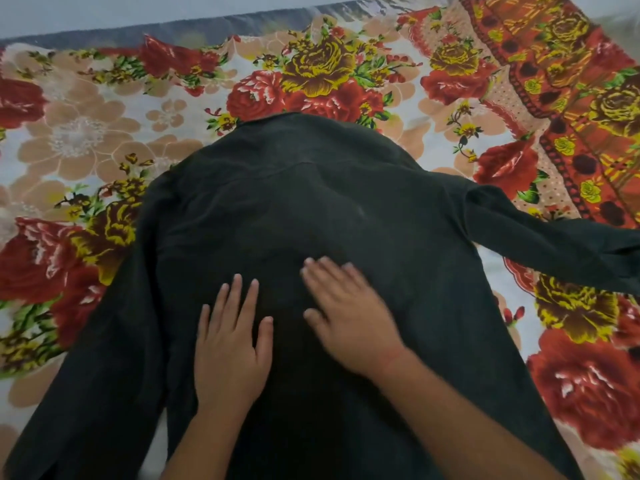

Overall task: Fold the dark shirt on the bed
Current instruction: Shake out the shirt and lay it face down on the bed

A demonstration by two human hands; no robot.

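One dark shirt (pixel 311 209), near-black w/ a green tint, lies back-up on the bed (pixel 86 133), collar at the far end, hem toward the person. Left sleeve (pixel 86 358) runs alongside the body; right sleeve (pixel 554 237) is flung out sideways. Two hands lie flat on the lower back panel: left hand (pixel 230 344) and right hand (pixel 349 317), fingers released, spread, gripping nothing; right one blurred. Floral bedsheet (pixel 311 74) underneath.
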